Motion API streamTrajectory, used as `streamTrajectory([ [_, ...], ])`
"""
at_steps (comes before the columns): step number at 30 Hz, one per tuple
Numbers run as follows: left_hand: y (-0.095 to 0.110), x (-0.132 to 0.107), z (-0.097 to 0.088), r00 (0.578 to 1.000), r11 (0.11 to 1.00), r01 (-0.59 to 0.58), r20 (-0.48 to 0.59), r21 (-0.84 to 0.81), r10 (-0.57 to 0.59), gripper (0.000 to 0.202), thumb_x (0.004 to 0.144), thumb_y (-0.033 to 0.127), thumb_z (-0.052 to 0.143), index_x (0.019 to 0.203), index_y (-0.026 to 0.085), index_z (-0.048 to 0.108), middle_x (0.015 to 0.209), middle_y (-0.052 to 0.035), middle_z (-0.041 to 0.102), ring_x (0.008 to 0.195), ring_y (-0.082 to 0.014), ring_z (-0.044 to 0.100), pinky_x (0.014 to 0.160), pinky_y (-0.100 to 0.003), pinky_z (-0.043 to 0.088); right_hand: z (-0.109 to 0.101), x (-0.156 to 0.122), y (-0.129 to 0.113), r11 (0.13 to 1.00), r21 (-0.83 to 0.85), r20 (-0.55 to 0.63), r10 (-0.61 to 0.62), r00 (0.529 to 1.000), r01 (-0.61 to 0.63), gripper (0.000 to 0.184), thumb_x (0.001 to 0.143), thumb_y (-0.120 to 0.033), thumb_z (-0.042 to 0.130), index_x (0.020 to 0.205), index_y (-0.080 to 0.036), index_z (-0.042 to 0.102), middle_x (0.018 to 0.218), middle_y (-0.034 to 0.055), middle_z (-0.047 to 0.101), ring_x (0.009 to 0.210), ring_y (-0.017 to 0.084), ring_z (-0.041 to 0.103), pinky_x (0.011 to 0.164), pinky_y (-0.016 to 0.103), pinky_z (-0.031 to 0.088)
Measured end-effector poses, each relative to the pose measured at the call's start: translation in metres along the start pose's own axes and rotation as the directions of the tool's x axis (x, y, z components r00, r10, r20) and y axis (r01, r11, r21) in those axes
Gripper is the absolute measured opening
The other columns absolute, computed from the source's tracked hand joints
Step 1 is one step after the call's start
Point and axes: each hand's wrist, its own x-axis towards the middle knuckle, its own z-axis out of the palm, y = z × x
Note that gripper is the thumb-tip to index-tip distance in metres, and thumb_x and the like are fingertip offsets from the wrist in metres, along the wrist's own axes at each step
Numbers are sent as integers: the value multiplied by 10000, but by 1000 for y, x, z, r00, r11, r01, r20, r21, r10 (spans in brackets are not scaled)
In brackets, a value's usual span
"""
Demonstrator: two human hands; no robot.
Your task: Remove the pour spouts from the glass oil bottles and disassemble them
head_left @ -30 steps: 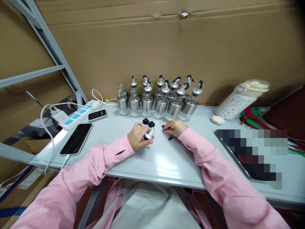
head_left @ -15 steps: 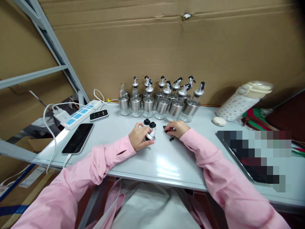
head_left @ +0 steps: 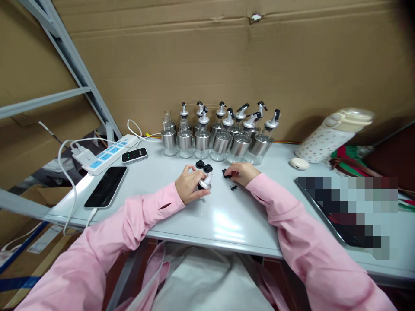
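My left hand [head_left: 190, 185] is closed around a silver pourer spout [head_left: 206, 181], low over the table in the middle. Just beyond it sit black ring-like stoppers [head_left: 200, 164], one of them close against the spout. My right hand [head_left: 244, 173] reaches down to the tabletop, its thumb and fingertips pinched on a small black piece [head_left: 225, 173] whose shape is partly hidden. More tiny black pieces [head_left: 234, 188] lie just under that hand. Behind both hands stand glass bottles with steel sleeves [head_left: 222, 144], most topped with silver and black pourers; a few at the left have bare necks.
At the left are a power strip [head_left: 112, 153], a small black device [head_left: 134, 155] and a phone [head_left: 106, 187] with a cable. On the right stand a dotted tumbler [head_left: 327, 137], a cream round case [head_left: 299, 163] and a dark tablet [head_left: 324, 216]. Cardboard [head_left: 194, 56] walls the back.
Hardly anything differs. My right fingers have shifted slightly at the small black pieces, while my left hand keeps its hold on the pourer spout. The view has moved a little.
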Motion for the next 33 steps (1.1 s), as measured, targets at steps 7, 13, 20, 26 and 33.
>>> streamTrajectory([
  [7, -1, -1, -1, 999, 1000, 28, 38, -8, -28, 522, 871, 597, 161, 841, 161, 447, 756, -43, 624, 632, -154, 530, 813, -376, 307, 6, 1, 2, 998, 21, -90, -63, 994, 65, 60, 631, -171, 681, 684, -172, 653, 692, 15, 626, 559, 111, 556, 584, 230, 447],
  [13, 2, 1, -2, 997, 997, 76, 25, 20, -76, 539, 874, 590, 152, 795, 162, 471, 677, -18, 598, 597, -144, 522, 809, -375, 283, -10, -14, -44, 931, -40, -531, -328, 781, 364, 233, 833, -368, 484, 827, -159, 587, 670, 39, 575, 604, 129, 533, 593, 248, 437],
  [20, 3, 2, -3, 996, 996, 75, 37, 52, -77, 562, 868, 605, 128, 760, 165, 462, 672, -17, 594, 600, -141, 519, 800, -368, 271, -5, -18, -75, 875, -73, -643, -408, 648, 478, 200, 863, -331, 445, 864, -152, 536, 655, 34, 570, 574, 122, 511, 556, 235, 424],
  [26, 2, 1, 1, 997, 997, -52, 53, 49, 49, 548, 877, 590, 143, 757, 164, 466, 639, -1, 585, 577, -127, 509, 793, -358, 253, -9, -17, -71, 840, 32, -542, -441, 715, 542, 190, 889, -228, 374, 894, -172, 556, 754, 52, 595, 673, 126, 546, 629, 233, 441],
  [33, 3, 2, -5, 993, 995, -83, 84, 49, 78, 482, 883, 570, 201, 865, 167, 465, 718, -14, 621, 632, -137, 556, 828, -374, 240, -10, -21, -75, 859, 120, -501, -380, 778, 497, 195, 864, -219, 349, 781, -178, 520, 689, 31, 519, 611, 123, 472, 589, 237, 392],
])
